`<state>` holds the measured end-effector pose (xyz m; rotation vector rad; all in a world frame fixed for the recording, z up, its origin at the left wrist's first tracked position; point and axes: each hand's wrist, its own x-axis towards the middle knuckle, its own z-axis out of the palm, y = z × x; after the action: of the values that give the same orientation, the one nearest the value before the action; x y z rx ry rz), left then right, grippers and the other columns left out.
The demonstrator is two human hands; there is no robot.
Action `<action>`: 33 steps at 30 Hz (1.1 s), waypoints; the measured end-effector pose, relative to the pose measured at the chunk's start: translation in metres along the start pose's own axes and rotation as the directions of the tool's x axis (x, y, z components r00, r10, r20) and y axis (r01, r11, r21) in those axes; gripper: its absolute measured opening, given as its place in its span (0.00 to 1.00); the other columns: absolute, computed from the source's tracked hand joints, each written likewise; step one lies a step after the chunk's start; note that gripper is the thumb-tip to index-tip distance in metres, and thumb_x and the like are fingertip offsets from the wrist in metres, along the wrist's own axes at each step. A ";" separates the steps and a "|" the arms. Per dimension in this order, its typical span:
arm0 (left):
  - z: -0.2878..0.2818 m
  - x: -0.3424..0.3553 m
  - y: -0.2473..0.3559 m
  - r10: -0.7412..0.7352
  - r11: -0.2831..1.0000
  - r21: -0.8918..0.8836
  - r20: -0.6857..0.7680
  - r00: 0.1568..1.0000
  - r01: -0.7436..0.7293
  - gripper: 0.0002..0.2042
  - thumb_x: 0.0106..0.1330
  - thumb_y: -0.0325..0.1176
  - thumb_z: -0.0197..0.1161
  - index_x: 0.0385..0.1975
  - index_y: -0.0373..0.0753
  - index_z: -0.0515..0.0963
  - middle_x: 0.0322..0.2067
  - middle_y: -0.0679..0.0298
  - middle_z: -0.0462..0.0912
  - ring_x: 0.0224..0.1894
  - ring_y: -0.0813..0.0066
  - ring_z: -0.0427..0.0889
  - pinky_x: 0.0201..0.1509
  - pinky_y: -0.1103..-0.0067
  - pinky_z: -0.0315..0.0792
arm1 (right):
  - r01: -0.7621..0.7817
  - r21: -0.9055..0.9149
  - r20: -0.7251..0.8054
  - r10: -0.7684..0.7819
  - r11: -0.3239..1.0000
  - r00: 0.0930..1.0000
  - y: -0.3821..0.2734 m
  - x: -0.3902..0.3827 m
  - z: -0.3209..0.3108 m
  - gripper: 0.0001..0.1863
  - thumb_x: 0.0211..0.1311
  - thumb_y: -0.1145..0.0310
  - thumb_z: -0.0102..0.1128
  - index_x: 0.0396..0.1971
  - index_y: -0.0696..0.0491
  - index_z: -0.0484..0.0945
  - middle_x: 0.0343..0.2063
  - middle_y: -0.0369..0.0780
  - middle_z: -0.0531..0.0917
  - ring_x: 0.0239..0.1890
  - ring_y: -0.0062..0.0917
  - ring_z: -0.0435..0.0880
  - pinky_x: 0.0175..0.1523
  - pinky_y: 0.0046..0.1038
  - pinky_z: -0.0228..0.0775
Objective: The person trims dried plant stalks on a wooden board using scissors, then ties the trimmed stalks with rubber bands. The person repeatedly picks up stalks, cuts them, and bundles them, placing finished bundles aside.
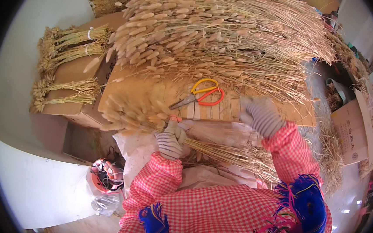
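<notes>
My left hand, in a striped work glove, is closed around a bunch of dried bunny-tail grass. The fluffy heads fan out to the left of the fist, and the stalks run right across my lap. My right hand, gloved alike, hovers apart from that bunch at the table's near right edge; its fingers are smeared by motion. Between the hands and a little farther off, scissors with one yellow and one orange handle lie on the wooden table.
A big heap of dried grass covers the table's far side. Tied bundles rest on a cardboard box at the left. An open carton stands at the right, beside straw on the floor. Lower left is a reddish container with cords.
</notes>
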<state>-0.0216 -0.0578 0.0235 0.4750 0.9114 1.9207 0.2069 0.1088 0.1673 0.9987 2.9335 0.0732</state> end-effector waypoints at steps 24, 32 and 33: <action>0.025 -0.004 0.017 -0.083 0.977 -0.205 -0.123 0.989 0.056 0.08 0.71 0.36 0.54 0.33 0.38 0.72 0.09 0.73 0.56 0.09 0.84 0.49 0.12 0.82 0.44 | -0.135 -0.247 -0.206 0.084 0.960 0.975 -0.001 0.197 0.013 0.15 0.60 0.63 0.54 0.47 0.45 0.77 0.52 0.36 0.78 0.52 0.35 0.77 0.59 0.46 0.62; 0.023 0.000 0.009 -0.101 0.968 -0.247 -0.206 0.973 0.048 0.06 0.70 0.33 0.55 0.35 0.37 0.73 0.11 0.72 0.61 0.09 0.84 0.52 0.11 0.82 0.44 | 0.158 -0.271 -0.171 -0.209 0.950 0.963 -0.012 0.141 0.016 0.13 0.54 0.63 0.58 0.41 0.47 0.77 0.27 0.37 0.82 0.36 0.33 0.82 0.61 0.43 0.59; 0.022 0.001 0.007 -0.108 0.960 -0.275 -0.194 0.975 0.052 0.06 0.70 0.33 0.55 0.35 0.37 0.73 0.11 0.72 0.61 0.09 0.84 0.52 0.11 0.82 0.44 | 0.202 -0.304 -0.147 -0.256 0.931 0.955 -0.019 0.132 0.020 0.14 0.54 0.62 0.58 0.41 0.47 0.77 0.27 0.38 0.82 0.37 0.32 0.82 0.62 0.43 0.58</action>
<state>-0.0120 -0.0505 0.0434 0.0762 0.7708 2.0069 0.0919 0.1744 0.1426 0.6327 3.0563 0.5950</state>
